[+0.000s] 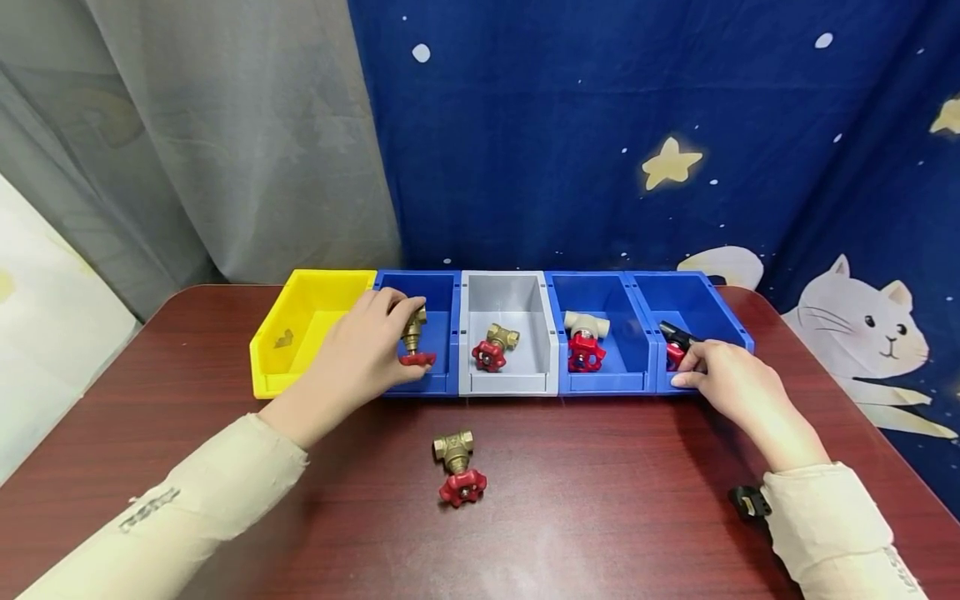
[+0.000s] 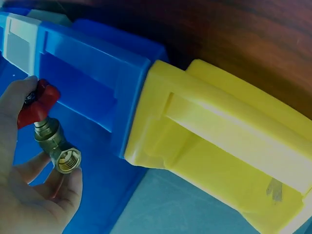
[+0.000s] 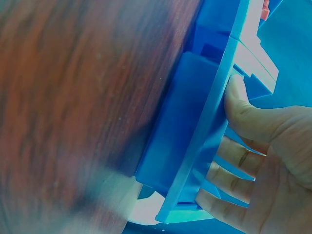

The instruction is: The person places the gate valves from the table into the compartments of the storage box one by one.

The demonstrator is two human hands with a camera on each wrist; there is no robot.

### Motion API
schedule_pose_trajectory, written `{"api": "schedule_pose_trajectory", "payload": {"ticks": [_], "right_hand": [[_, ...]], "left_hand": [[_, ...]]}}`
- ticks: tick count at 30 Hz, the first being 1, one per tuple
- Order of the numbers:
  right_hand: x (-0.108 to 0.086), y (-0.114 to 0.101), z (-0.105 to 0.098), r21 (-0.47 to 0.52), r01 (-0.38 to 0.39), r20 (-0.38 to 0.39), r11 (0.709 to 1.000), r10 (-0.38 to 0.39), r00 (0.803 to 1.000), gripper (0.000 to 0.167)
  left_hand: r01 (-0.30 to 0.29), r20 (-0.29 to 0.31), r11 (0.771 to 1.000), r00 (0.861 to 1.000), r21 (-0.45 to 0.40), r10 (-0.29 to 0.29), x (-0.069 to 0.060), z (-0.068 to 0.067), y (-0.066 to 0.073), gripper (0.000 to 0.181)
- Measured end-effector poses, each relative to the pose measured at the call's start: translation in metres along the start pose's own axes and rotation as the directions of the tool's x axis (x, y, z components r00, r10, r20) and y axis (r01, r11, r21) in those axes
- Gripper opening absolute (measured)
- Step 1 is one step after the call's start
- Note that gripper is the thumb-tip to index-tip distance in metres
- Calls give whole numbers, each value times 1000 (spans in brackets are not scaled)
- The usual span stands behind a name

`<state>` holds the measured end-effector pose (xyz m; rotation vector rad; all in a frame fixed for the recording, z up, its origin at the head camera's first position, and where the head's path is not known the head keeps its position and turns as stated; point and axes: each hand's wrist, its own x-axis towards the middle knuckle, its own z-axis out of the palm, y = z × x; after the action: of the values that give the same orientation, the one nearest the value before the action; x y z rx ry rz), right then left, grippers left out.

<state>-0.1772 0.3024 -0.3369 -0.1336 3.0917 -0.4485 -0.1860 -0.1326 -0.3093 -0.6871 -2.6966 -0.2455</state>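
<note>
My left hand grips a brass valve with a red handwheel over the blue bin, second from the left. Its thumb is at the wheel and its fingers are at the brass body. At the far-right blue bin, my right hand reaches over the front edge. Thumb and index finger pinch a black valve with a red wheel, partly covered by the hand. The right wrist view shows the thumb at the bin's rim; the valve is hidden there.
Another brass valve with a red wheel lies on the table. A grey bin holds a brass valve; the blue bin beside it holds a white valve. The yellow bin stands far left. A small black item is by the right sleeve.
</note>
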Motion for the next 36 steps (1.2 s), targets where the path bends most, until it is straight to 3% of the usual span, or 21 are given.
{"api": "schedule_pose_trajectory", "payload": {"ticks": [6, 12, 21, 27, 36], "right_hand": [[-1, 0, -2, -3, 1, -2, 1000, -1, 1000, 16], [0, 1, -2, 0, 3, -3, 1000, -3, 1000, 17], [1, 0, -1, 2, 4, -2, 1000, -4, 1000, 16], [0, 0, -1, 5, -2, -1, 1000, 2, 1000, 17], [-1, 0, -1, 10, -7, 5, 1000, 7, 1000, 17]], "left_hand": [[17, 47, 1000, 999, 12, -17, 17, 5, -1, 81], [42, 132, 999, 990, 14, -44, 34, 10, 0, 80], [66, 272, 997, 960, 42, -75, 47, 20, -7, 79], [34, 335, 998, 941, 55, -51, 53, 26, -12, 77], [52, 434, 998, 899, 43, -66, 60, 33, -16, 76]]}}
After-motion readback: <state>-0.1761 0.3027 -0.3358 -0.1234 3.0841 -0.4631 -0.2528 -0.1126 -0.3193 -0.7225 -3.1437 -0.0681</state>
